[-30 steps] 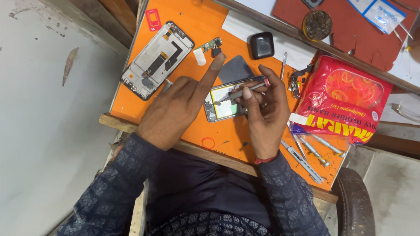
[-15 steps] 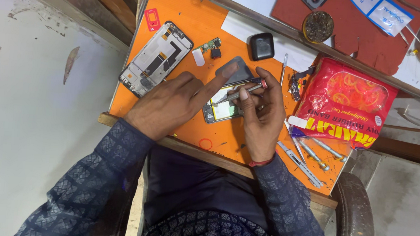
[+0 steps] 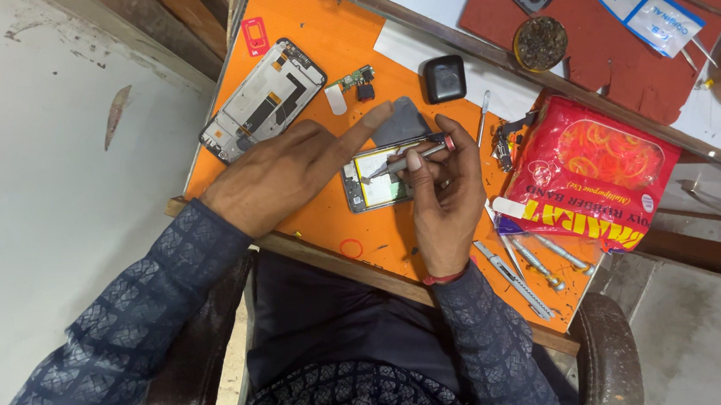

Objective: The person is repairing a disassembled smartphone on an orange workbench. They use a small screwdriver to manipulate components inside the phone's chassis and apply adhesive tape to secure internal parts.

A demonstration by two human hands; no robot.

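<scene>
1. At the far left of your orange work mat (image 3: 307, 4) lies a stripped phone frame (image 3: 264, 100), set aside out of your hands' way, with a small red tag (image 3: 255, 35) above it.
2. Your left hand (image 3: 282, 176) lies flat on the mat, its fingers together and grasping nothing; the forefinger stretches out to the top edge of the opened phone (image 3: 379, 183), which looks meant to keep it from sliding.
3. Just above that finger sit a small green circuit board (image 3: 355, 79) and a grey cover piece (image 3: 400, 121), close by but apart from the phone.
4. The opened phone lies in the middle of the mat, between your two hands, insides up.
5. Your right hand (image 3: 445, 196) is closed around a thin screwdriver (image 3: 410, 157), pinched like a pen, its tip down inside the phone.
6. Beyond it stands a small black case (image 3: 444, 78).
7. At the right, a red bag of rubber bands (image 3: 590, 180) rests on the mat's edge, and spare screwdrivers (image 3: 533, 270) lie below it, within reach.
</scene>
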